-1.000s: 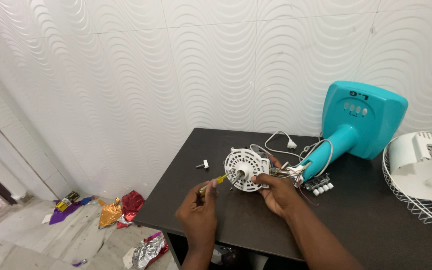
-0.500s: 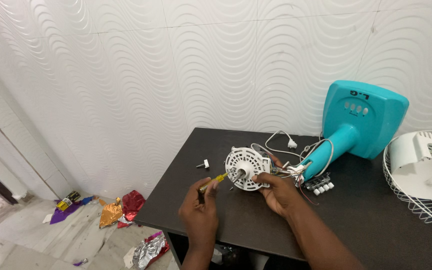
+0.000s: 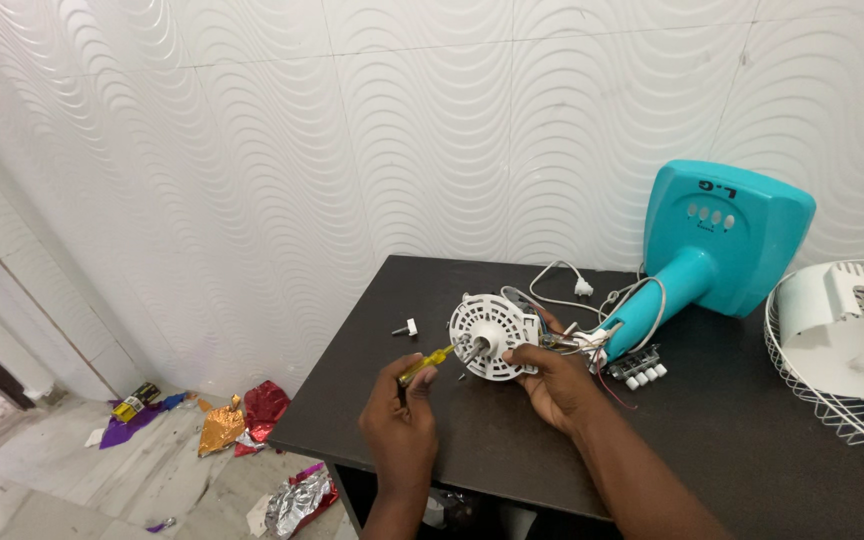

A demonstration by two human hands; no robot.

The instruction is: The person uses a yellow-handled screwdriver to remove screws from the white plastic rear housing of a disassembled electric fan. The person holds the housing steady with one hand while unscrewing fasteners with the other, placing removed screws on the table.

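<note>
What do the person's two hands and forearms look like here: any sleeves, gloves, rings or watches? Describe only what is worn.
Both are bare. The left hand and the right hand wear no gloves, and no ring shows. Neither forearm carries a sleeve, watch or band as far as the frame edge.

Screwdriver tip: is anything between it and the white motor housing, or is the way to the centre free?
Nothing visible blocks it. The left hand holds the yellow screwdriver, its tip already at the centre of the white motor housing. The right hand grips the housing's right edge, clear of the tip. The loose wires lie behind, toward the teal stand.
</note>
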